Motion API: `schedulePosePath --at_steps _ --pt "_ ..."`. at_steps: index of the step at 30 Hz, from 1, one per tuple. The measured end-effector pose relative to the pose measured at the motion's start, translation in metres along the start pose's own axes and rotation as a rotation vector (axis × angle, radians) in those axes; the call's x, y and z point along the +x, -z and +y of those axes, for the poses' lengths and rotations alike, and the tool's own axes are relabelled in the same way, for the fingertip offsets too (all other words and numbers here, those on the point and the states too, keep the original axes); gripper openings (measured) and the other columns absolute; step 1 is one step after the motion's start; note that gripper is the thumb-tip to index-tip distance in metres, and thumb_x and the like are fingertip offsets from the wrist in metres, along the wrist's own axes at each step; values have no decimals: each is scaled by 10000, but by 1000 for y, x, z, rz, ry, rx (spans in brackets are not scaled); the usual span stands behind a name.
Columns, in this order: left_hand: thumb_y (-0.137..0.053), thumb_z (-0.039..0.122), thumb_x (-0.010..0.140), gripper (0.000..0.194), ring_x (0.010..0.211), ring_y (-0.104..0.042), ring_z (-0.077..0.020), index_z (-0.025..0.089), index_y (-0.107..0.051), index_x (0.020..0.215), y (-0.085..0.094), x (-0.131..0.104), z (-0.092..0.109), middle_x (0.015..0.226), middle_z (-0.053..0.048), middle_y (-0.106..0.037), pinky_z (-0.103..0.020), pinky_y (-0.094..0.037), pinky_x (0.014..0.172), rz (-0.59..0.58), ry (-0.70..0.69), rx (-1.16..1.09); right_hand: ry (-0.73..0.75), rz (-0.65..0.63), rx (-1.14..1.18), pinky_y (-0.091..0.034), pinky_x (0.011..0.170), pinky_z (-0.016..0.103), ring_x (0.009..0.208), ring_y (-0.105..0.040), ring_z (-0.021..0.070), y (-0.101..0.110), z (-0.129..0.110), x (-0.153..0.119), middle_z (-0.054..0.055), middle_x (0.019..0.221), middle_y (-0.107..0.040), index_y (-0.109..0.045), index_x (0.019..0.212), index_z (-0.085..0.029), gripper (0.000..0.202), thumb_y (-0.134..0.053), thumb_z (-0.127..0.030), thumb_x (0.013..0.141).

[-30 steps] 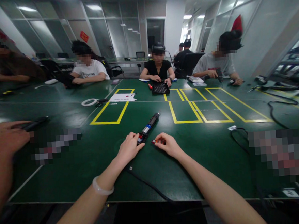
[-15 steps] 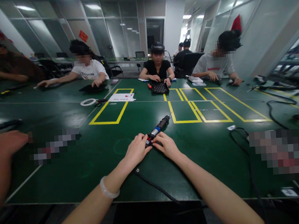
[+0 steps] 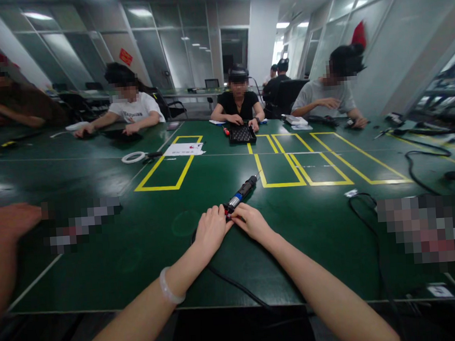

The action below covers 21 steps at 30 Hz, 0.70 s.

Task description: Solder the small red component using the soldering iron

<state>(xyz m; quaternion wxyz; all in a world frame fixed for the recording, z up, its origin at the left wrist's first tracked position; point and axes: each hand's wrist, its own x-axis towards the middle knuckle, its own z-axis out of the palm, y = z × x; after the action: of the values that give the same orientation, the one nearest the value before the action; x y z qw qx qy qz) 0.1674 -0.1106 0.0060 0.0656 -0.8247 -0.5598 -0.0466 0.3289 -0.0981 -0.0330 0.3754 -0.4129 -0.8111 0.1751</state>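
Observation:
An electric screwdriver (image 3: 242, 192) lies on the green table, pointing away and to the right. Its inside parts show: a silvery cylinder with a blue band and a small red part near my fingers. My left hand (image 3: 213, 227) is closed over the screwdriver's rear end. From the other side my right hand (image 3: 251, 221) pinches at the red part, thumb and fingertips together; what exactly lies between them is too small to make out. A black cable (image 3: 239, 288) runs from under my left hand to the table's front edge. The screwdriver's rear is hidden by my hands.
Yellow tape outlines (image 3: 279, 185) mark the green table (image 3: 141, 270) ahead. A white paper sheet (image 3: 183, 149) and a white ring (image 3: 133, 157) lie further left. Co-workers sit opposite, one with a black tray (image 3: 242, 134). Another person's hand (image 3: 15, 221) reaches in at left. Cables (image 3: 366, 228) lie at right.
My left hand has shifted slightly and now covers more of the screwdriver's rear. My right fingertips have come closer together at the red part. The screwdriver has hardly moved.

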Motion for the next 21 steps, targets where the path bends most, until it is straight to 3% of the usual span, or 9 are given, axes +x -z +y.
schedulePosePath --at_steps 7,13,17,21 --pt "-467 459 909 516 983 -568 -278 158 -496 1326 -4 6 -17 1063 -167 -586 -345 -453 757 -4 26 -27 11 -1 15 -470 874 309 983 -580 188 5 -6 -5 75 1041 -591 -649 1069 -225 220 -492 -183 922" --pt "-476 490 898 526 999 -552 -270 182 -491 1324 0 8 -44 1076 -140 -569 -321 -457 755 -51 36 -25 -56 40 -33 -470 829 304 909 -584 183 12 -3 -10 65 996 -582 -637 1038 -218 200 -475 -193 924" --pt "-450 485 907 512 1000 -549 -277 185 -496 1319 6 -1 -72 1092 -142 -559 -329 -468 736 -102 86 -11 -72 31 -35 -472 786 285 867 -580 169 14 -2 -10 61 1009 -576 -629 1037 -216 194 -470 -209 927" --pt "-390 526 911 567 1008 -549 -295 177 -469 1352 5 -12 -114 1104 -152 -555 -359 -481 743 -124 185 -4 -80 4 -34 -468 754 267 848 -576 157 12 -1 -11 53 1015 -576 -629 1030 -222 188 -473 -214 926"
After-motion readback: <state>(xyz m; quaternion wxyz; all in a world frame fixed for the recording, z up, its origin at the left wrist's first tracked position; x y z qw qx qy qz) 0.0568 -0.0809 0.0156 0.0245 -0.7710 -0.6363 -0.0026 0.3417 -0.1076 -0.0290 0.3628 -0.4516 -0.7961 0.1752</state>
